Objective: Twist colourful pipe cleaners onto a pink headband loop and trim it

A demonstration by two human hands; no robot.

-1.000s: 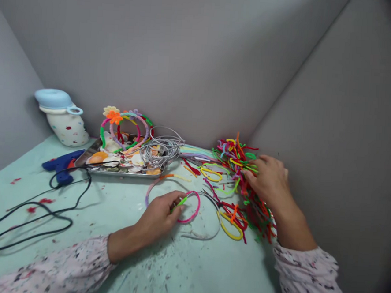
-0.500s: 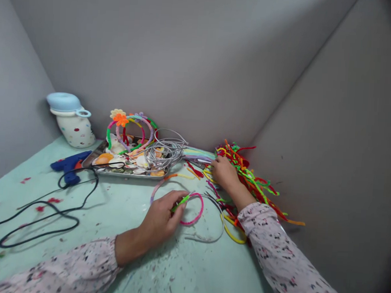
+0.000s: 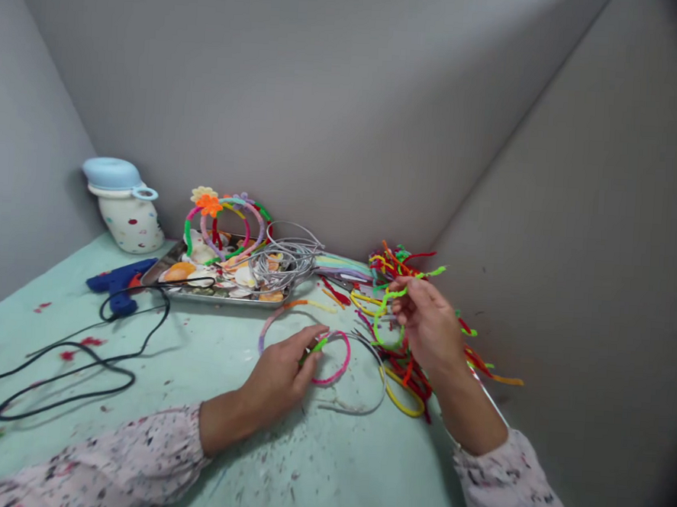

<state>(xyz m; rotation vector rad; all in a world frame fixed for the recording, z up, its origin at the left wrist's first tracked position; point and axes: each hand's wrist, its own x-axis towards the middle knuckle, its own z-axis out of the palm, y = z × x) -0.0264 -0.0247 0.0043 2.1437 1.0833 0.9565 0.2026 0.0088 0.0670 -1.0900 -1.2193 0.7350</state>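
My left hand is closed on a ring wrapped in pink and green pipe cleaner, just above the table. Between the thumb and fingers of my right hand is a curled bright green pipe cleaner, lifted in front of the coloured pile. That pile of loose pipe cleaners, red, orange and green, lies under and behind this hand. A bare grey headband rests between the hands, and a yellow loop lies beside it.
A metal tray at the back holds shells, wrapped headbands and a bundle of grey wire hoops. To its left are a blue glue gun with a black cord and a white bottle. Walls border the table.
My right hand has pulled back from the pile toward me and to the right, now holding a green pipe cleaner. The left hand keeps its hold on the ring, nearly still.
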